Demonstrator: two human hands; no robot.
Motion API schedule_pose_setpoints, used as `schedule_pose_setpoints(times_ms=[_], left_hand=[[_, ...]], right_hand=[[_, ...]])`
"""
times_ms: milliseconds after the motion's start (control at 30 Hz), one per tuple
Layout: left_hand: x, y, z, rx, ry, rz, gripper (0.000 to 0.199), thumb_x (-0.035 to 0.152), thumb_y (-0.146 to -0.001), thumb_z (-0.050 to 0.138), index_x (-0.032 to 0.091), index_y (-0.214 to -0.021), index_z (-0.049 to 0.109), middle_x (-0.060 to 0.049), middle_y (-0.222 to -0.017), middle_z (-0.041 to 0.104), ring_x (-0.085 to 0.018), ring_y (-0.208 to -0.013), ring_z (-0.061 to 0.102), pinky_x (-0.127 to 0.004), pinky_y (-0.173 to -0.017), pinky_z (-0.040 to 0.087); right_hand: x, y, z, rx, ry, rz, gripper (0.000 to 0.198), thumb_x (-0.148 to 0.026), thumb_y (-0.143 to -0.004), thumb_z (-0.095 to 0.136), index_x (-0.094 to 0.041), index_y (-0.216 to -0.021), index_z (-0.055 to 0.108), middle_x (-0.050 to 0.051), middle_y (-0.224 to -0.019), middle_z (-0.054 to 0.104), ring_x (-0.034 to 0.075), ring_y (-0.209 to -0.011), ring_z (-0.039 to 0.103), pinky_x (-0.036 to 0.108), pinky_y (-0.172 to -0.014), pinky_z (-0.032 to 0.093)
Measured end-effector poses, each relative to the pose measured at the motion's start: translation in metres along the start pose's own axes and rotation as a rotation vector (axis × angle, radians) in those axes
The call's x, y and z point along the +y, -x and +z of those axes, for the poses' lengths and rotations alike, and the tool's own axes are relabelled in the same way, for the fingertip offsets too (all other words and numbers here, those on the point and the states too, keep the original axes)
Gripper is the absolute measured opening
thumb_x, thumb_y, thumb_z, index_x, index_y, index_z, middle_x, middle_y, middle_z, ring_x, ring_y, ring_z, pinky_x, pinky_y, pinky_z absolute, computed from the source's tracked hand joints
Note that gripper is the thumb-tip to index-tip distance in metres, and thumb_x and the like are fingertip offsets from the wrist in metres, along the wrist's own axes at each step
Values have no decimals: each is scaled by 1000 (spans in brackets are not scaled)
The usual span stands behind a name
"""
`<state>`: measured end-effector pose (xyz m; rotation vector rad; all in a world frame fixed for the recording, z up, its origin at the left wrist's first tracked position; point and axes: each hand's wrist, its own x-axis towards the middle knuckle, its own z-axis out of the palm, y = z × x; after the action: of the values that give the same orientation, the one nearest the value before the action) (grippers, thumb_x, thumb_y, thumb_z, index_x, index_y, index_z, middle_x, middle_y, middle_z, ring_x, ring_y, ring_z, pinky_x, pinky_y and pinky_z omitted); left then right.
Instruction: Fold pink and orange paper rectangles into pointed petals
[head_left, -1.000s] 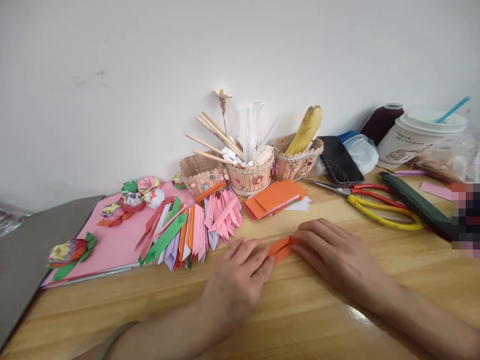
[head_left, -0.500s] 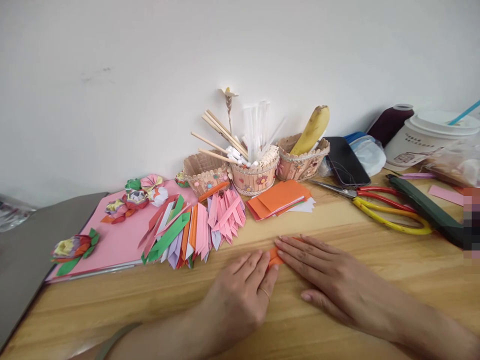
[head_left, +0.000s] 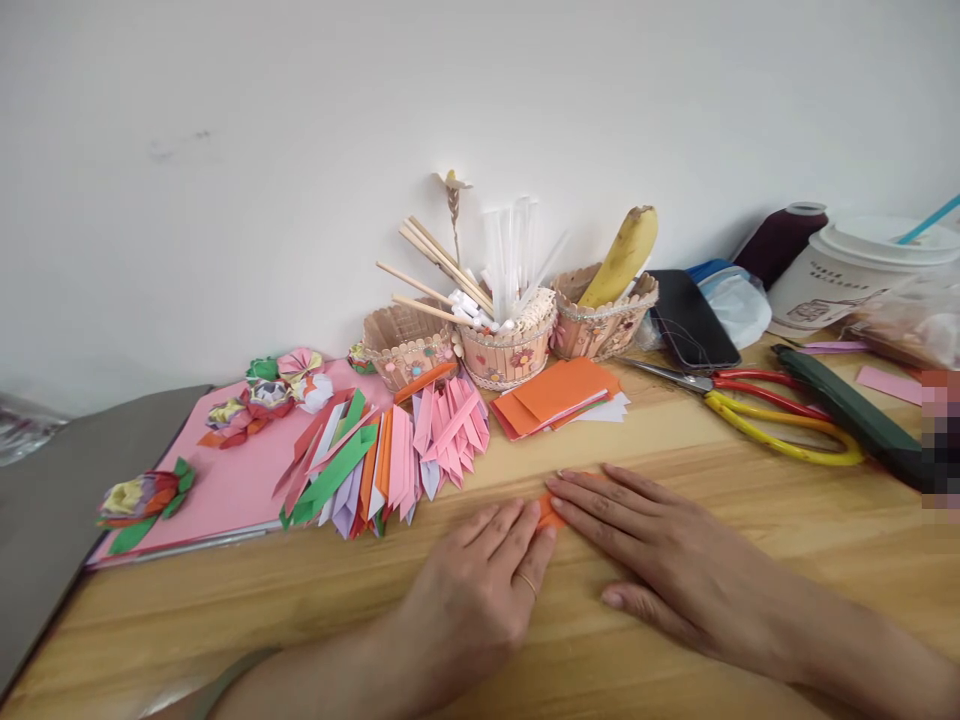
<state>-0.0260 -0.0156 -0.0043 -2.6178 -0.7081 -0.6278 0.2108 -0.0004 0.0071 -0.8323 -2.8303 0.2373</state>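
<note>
On the table directly in front of me lies a small folded piece of orange paper [head_left: 550, 514], mostly hidden under my fingers. My left hand [head_left: 487, 570] holds its near left end, fingers bent together and the thumb close beside them. Flat across the paper's right part rests my right hand [head_left: 660, 545], its fingers stretched out and its thumb spread on the wood. Just beyond them is a stack of orange paper sheets [head_left: 556, 395] with some white and pink ones. To the left lie several folded paper strips [head_left: 360, 455] in pink, green, orange and purple.
Three decorated baskets [head_left: 506, 358] line the wall, with wooden sticks, clear tubes and a banana [head_left: 621, 258]. Toward the right are a phone [head_left: 694, 320], scissors [head_left: 787, 420] and a lidded cup [head_left: 847, 270]. Paper flowers [head_left: 146, 497] sit on a pink sheet [head_left: 225, 480] at left.
My right hand's fingertips have slid very slightly left along the orange paper. My left hand looks nearly still, and the view has shifted a little.
</note>
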Motion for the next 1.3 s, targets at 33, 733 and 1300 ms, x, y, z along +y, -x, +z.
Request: schedule_pose_setpoints(times_ms=[33, 733, 1300], left_hand=[[0, 0, 0, 3, -1, -2, 44, 7, -95, 21, 7, -106, 63, -12, -108, 68, -21, -101, 64, -32, -85, 51], [0, 1, -1, -29, -14, 1, 41, 6, -93, 24, 6, -107, 63, -12, -111, 67, -21, -102, 64, -31, -82, 52], [-2, 4, 0, -38, 24, -6, 40, 4, -92, 26, 8, -107, 63, -9, -113, 67, -20, -104, 63, -30, -84, 51]], right_hand=[[0, 0, 0, -9, 8, 2, 59, -41, -94, 43, -17, -145, 25, 8, -145, 36, 22, -134, 32, 43, -111, 27], [2, 1, 6, -8, -7, 26, 63, -46, -94, 43, -20, -146, 20, 7, -147, 33, 22, -134, 32, 44, -111, 27], [11, 15, 1, 33, 73, 84, 73, -49, -91, 46, -21, -147, 10, 10, -147, 32, 28, -136, 26, 57, -108, 22]])
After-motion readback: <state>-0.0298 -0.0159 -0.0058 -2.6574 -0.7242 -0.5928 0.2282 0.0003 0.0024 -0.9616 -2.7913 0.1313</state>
